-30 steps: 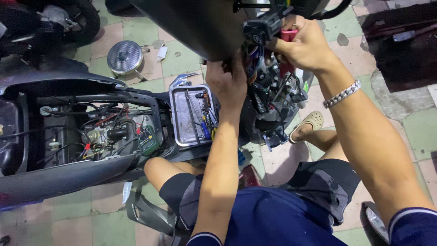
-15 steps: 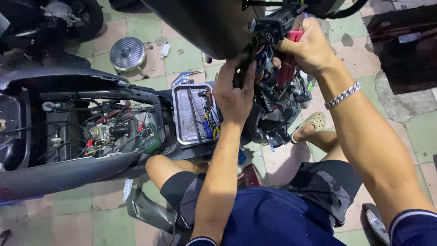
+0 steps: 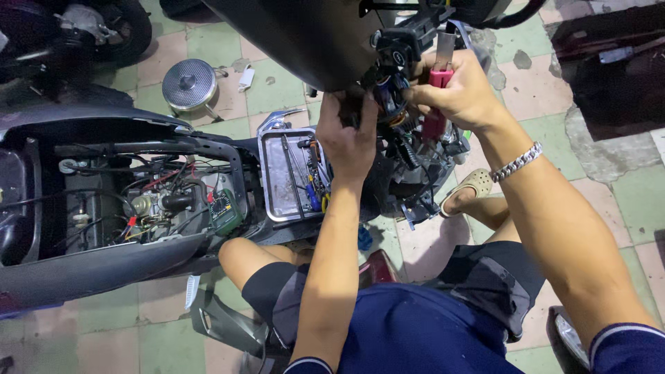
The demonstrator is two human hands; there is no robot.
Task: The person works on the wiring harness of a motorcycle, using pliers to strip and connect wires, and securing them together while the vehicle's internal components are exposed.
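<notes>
I crouch beside a scooter with its body panels off. My right hand (image 3: 460,93) is closed around a red-handled tool (image 3: 440,75) held up against the wiring (image 3: 402,131) under the black front panel (image 3: 305,41). A metal bracelet (image 3: 516,163) sits on that wrist. My left hand (image 3: 348,142) reaches into the same wire bundle just left of the tool, fingers curled into the parts; what they pinch is hidden.
A metal tray (image 3: 277,173) with screwdrivers and small tools rests on the scooter floorboard. The open frame (image 3: 138,201) shows engine parts and cables at left. A round steel lid (image 3: 188,84) lies on the tiled floor. A detached grey panel (image 3: 222,325) lies by my knee.
Both hands have shifted slightly lower and left within the view as the camera moved; the right hand keeps the red tool at the wiring, the left stays in the bundle.
</notes>
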